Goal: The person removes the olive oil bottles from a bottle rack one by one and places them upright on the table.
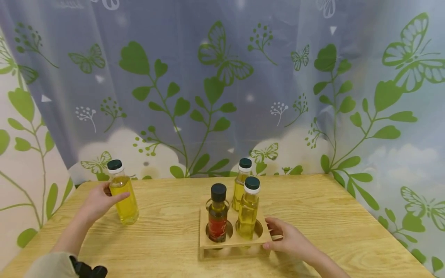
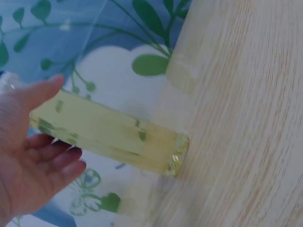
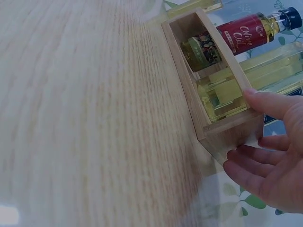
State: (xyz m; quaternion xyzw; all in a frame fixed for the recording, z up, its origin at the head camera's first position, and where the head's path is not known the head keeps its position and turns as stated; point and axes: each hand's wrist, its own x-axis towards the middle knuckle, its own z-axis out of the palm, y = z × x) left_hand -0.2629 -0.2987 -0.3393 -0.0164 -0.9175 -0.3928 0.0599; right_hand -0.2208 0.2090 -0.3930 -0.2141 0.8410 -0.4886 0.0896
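Observation:
On the left of the head view, my left hand (image 1: 99,201) grips a glass bottle of yellow oil (image 1: 126,210) with a dark green cap. The bottle leans slightly; whether its base touches the table I cannot tell. My right hand (image 1: 287,240) holds the right end of a wooden bottle rack (image 1: 233,240), thumb on the front edge, fingers along the side (image 3: 232,135). In the rack's front holes stand a dark olive oil bottle (image 1: 217,227) with a red label and a yellow oil bottle (image 1: 247,216). Another yellow oil bottle (image 1: 238,189) stands behind, at the back right.
The rack stands on a wood-grain table (image 1: 167,231). Behind the dark bottle's neck, a rack hole partly shows at the back left. A curtain (image 1: 194,116) with green leaves and butterflies hangs along the table's far edge. A black device (image 1: 88,269) sits on the left wrist.

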